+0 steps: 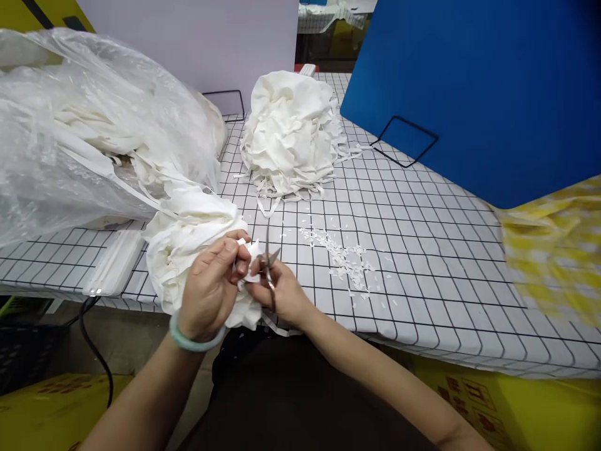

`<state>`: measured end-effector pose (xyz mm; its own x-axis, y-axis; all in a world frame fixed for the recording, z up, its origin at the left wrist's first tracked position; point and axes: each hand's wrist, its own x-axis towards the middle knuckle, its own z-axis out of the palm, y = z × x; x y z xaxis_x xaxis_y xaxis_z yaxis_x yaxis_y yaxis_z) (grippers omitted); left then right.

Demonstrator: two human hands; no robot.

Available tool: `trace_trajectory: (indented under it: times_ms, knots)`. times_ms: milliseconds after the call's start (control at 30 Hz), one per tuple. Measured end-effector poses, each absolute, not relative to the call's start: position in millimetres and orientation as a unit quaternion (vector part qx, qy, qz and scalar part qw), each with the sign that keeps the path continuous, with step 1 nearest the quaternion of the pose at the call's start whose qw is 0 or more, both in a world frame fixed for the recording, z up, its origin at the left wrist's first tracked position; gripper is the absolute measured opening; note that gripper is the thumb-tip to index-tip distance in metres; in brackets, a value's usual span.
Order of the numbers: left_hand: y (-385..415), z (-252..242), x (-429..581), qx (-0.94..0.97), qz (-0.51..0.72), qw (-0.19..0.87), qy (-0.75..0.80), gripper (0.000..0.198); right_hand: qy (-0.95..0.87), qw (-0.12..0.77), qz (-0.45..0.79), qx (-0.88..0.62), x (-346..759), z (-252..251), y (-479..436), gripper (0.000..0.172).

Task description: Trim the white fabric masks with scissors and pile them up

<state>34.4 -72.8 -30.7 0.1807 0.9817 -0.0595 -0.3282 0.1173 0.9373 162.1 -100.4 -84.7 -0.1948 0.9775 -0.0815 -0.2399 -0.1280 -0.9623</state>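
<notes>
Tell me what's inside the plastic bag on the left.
Crumpled white fabric shows inside the plastic bag, through its film and opening. What lies deeper is hidden by the outer folds and glare, so I can't tell.

black-and-white checked tabletop (436, 250)
pale board (188, 44) behind, blue board (469, 88) at right, dim floor (131, 335) showing below on the left

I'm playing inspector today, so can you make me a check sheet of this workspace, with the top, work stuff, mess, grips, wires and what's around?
Surface: white tablecloth with dark grid lines.
Job's things: white cloth by the hands; scissors, blades open; white pile beyond.
Clutter: white snippets, scattered.
Grips: left grip pinches the cloth; right grip holds the scissors.
Cables: black cable hangs below the table's left side.
Surroundings: clear bag left; blue board right.
</notes>
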Motion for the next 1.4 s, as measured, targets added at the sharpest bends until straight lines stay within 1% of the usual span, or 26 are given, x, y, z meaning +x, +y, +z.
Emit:
trace_trajectory:
  times_ms: [67,133,200,300,433,567,733,1167,1400]
  knots:
    - [-76,-50,46,0.427,0.511,0.639,0.385,0.024,-0.508,0.454,0.539,-0.495,186,-91,-106,0.039]
    - [-82,-65,57,0.476,0.489,0.622,0.384,0.026,-0.577,0.420,0.409,-0.568,210,-93,-114,0.036]
    - [-87,-72,66,0.545,0.469,0.580,0.382,0.029,-0.632,0.390,0.308,-0.595,229,-90,-123,0.035]
    - [-91,-73,77,0.624,0.456,0.508,0.381,0.031,-0.667,0.371,0.238,-0.600,246,-82,-134,0.038]
    - [-91,-72,85,0.688,0.440,0.448,0.365,0.028,-0.670,0.356,0.236,-0.608,258,-77,-141,0.045]
    - [-91,-73,87,0.724,0.430,0.410,0.351,0.024,-0.679,0.344,0.248,-0.599,264,-78,-143,0.047]
    - [-90,-72,88,0.744,0.423,0.395,0.335,0.023,-0.689,0.346,0.243,-0.588,263,-78,-140,0.047]
    - [-88,-68,92,0.772,0.413,0.359,0.323,0.030,-0.679,0.367,0.239,-0.589,259,-76,-137,0.047]
    - [-88,-67,93,0.782,0.415,0.348,0.309,0.028,-0.675,0.378,0.239,-0.587,257,-76,-137,0.047]
